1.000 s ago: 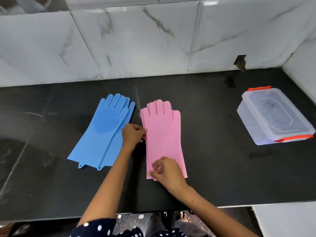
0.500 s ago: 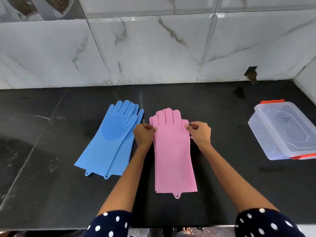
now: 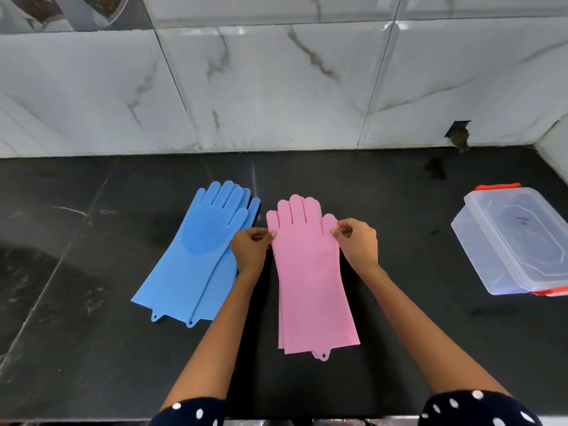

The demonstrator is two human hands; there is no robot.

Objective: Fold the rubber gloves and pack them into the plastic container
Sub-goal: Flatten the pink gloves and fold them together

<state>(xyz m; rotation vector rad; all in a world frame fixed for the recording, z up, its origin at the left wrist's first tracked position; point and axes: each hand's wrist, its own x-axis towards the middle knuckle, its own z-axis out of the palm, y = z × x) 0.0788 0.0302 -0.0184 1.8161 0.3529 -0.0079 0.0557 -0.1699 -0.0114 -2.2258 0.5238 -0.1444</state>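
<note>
Pink rubber gloves (image 3: 310, 272) lie stacked flat on the black counter (image 3: 92, 348); the left hand (image 3: 250, 249) and right hand (image 3: 358, 241) pinch their opposite edges, probably squaring them for folding. Well right waits the lidded clear plastic container (image 3: 516, 241).

- You see pink gloves (image 3: 310, 272) beside blue gloves (image 3: 199, 253).
- Your counter (image 3: 92, 348) is black, your wall (image 3: 276, 87) white, grey-veined.
- Your container (image 3: 516, 241) is clear with orange clips.
- Your sleeves (image 3: 473, 408) are navy, white-dotted.

left hand (image 3: 250, 245) pinching; right hand (image 3: 356, 242) pinching
</note>
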